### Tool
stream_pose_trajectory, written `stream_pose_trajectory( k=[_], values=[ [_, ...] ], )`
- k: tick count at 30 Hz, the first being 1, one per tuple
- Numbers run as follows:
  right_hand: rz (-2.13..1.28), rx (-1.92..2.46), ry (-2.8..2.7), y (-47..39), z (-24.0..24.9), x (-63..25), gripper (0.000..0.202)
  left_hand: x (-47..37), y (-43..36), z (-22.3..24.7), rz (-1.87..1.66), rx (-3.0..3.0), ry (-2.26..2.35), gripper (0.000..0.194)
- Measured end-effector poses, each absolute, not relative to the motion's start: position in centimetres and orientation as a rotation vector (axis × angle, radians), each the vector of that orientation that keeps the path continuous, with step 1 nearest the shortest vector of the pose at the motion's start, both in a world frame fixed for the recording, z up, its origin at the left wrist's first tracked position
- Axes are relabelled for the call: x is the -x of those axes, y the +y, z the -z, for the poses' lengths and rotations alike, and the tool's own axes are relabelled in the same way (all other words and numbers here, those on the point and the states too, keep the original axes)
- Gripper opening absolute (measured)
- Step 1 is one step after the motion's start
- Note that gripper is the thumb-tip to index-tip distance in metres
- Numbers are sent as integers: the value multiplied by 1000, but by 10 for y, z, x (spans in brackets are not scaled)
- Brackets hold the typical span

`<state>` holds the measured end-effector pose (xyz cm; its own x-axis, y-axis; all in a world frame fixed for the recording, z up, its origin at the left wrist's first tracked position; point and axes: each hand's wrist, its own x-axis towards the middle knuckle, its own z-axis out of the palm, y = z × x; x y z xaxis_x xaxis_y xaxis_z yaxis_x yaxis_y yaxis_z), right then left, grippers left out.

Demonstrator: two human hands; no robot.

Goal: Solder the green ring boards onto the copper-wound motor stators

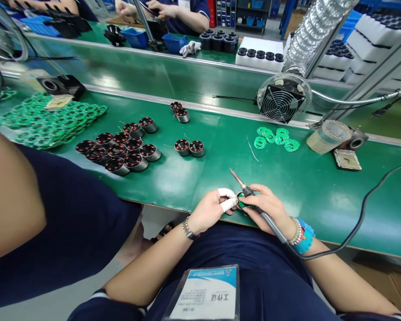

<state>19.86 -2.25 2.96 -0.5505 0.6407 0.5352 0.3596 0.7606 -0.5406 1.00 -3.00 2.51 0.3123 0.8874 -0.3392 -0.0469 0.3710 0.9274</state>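
My left hand (214, 207), with white finger cots on two fingers, grips the side of a motor stator (238, 196) at the table's near edge. A green ring-shaped circuit board (243, 203) sits at the stator's top, partly hidden by fingers. My right hand (270, 207) holds a soldering iron (265, 216), its tip pointing up and left, away from the stator. Fingertips of that same hand touch the green board. Beyond my hands lie several loose green ring boards (276, 137) and a thin strand of solder wire (253, 149).
Several wound stators (127, 145) stand left of centre, near a heap of green boards (50, 118). A fan (280, 101) with a foil duct stands at the back. To the right are a plastic jar (329, 135) and an iron holder (349, 156). A co-worker sits close at left.
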Motion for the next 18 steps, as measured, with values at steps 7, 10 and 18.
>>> stream_pose_trajectory(
  k=[7,10,18],
  values=[
    [-670,882,-1999,-36,-55,-218,19,-9,-27,-23,-704,-1018,1095,14],
    [-696,878,-2008,-40,-63,-228,25,-9,-28,-22,-705,-1032,1101,14],
    [-806,948,-2013,-40,-67,-230,17,-10,-30,-24,-698,-1096,1160,13]
  ],
)
